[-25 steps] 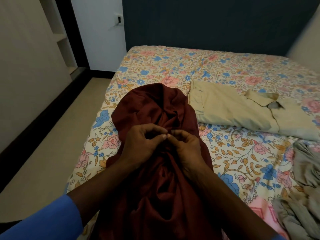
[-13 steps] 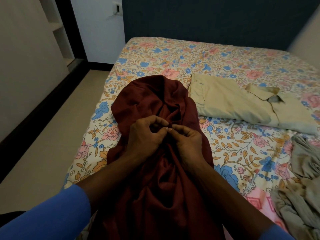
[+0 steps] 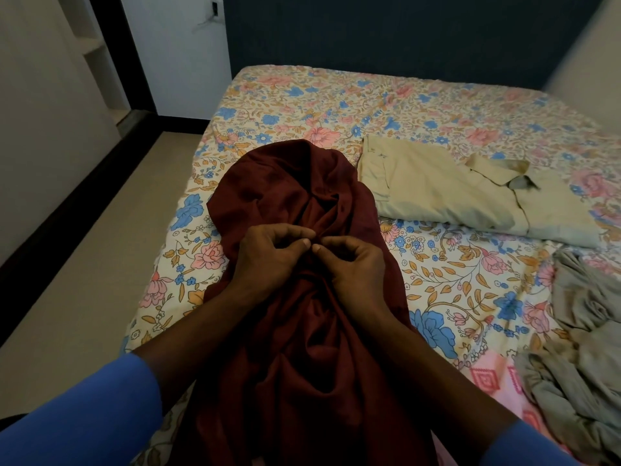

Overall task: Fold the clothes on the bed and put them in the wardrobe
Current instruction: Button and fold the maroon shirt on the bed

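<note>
A dark red shirt (image 3: 285, 348) lies bunched lengthwise near the left edge of the floral bed (image 3: 420, 105), its collar end pointing away from me. My left hand (image 3: 265, 260) and my right hand (image 3: 353, 267) meet at the middle of its front, each pinching the red cloth between thumb and fingertips; what they pinch is too small to tell. A folded beige shirt (image 3: 453, 196) lies to the right, collar toward the right. A crumpled grey-green garment (image 3: 584, 348) sits at the right edge.
Beige floor (image 3: 84, 297) runs along the bed's left side, bounded by a dark skirting and a light wall. A white door (image 3: 174, 52) and a shelf niche (image 3: 90, 45) stand at the far left. A dark blue wall backs the bed.
The view has tilted slightly, so the bed and shirts sit a little higher in frame. Both hands stay pinched together on the red shirt's front, with only small finger movement.
</note>
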The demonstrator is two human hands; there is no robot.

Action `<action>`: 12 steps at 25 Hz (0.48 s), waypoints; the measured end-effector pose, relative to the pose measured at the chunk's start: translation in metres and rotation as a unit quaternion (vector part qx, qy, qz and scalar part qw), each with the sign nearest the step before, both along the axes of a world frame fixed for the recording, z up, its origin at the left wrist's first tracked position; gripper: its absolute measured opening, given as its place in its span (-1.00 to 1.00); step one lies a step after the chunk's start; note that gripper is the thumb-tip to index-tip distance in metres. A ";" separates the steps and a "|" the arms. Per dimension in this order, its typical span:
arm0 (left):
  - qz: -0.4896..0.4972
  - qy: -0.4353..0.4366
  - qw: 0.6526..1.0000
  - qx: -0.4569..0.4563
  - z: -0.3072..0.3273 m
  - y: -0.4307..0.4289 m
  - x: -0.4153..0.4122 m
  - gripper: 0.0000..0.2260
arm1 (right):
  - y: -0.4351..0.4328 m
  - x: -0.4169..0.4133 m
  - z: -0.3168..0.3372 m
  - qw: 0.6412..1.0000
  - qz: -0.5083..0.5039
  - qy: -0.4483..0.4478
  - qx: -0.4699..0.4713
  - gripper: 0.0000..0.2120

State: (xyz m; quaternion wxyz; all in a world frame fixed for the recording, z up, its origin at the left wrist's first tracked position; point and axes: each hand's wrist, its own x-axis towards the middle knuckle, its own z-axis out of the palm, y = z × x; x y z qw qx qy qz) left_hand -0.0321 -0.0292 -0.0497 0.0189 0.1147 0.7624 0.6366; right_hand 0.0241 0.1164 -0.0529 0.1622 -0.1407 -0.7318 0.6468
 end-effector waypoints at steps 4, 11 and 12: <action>-0.033 0.013 0.999 -0.002 0.005 -0.002 0.001 -0.85 | 0.007 -0.001 0.012 0.985 0.006 0.016 0.170 -0.80; -0.035 -0.076 0.990 0.115 0.009 0.002 0.003 -0.86 | 0.009 -0.004 0.023 0.888 0.022 0.097 0.448 -0.81; -0.035 -0.093 0.987 0.124 0.010 0.002 0.003 -0.86 | 0.009 -0.005 0.024 0.870 0.030 0.093 0.484 -0.81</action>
